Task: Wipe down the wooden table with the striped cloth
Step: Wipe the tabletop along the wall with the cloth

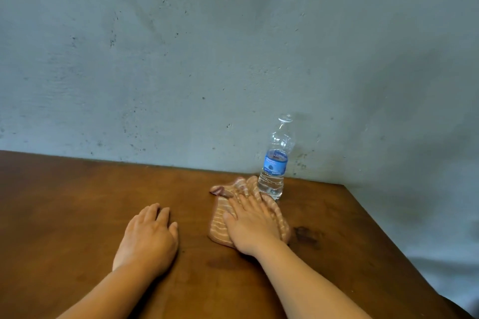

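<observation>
The striped cloth (220,217), tan with pale lines, lies bunched on the wooden table (77,202) near its far right part. My right hand (251,225) presses flat on the cloth with straight fingers pointing toward the wall. My left hand (149,238) rests palm down on the bare wood to the left of the cloth, fingers loosely bent and holding nothing. The far end of the cloth reaches the base of a bottle.
A clear plastic water bottle (276,160) with a blue label stands upright at the cloth's far right edge, close to the grey wall (181,59). The table's right edge (383,235) runs diagonally toward me. A dark stain (305,235) marks the wood right of the cloth.
</observation>
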A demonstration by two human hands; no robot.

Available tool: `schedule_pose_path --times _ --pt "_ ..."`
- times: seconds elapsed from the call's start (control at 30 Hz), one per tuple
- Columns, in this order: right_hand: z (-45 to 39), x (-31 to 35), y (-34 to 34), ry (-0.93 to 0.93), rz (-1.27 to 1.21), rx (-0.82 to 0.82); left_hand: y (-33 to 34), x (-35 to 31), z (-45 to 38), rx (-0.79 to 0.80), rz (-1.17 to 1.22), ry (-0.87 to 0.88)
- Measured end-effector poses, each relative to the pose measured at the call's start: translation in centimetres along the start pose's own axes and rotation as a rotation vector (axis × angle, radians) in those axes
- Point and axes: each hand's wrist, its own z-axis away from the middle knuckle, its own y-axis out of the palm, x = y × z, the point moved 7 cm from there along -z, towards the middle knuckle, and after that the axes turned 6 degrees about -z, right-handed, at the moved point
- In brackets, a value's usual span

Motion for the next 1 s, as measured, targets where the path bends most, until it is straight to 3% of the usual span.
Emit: schedule_pose_path --times 0.37,0.5,0.67,0.83,1.0 --pt "6.3 -3.7 -2.0 -0.097 0.028 0.058 0.2 -2.6 -2.4 -0.052 0.093 -0.014" --pt "7.5 -8.4 -4.0 0.000 0.014 0.048 0.6 -5.5 -3.2 -0.075 0.156 0.048" --pt "6.1 -13.5 -5.3 0.142 0.057 -0.012 -1.2 -12.0 -5.8 -0.103 0.439 0.131" --pt "3.2 -17.6 -6.2 0.231 0.037 -0.075 -2.2 -20.5 -10.8 -0.001 0.734 0.159" --pt "1.2 -23.9 -7.9 0.332 0.054 -0.127 -1.0 -23.4 -13.1 -0.012 0.812 0.197"
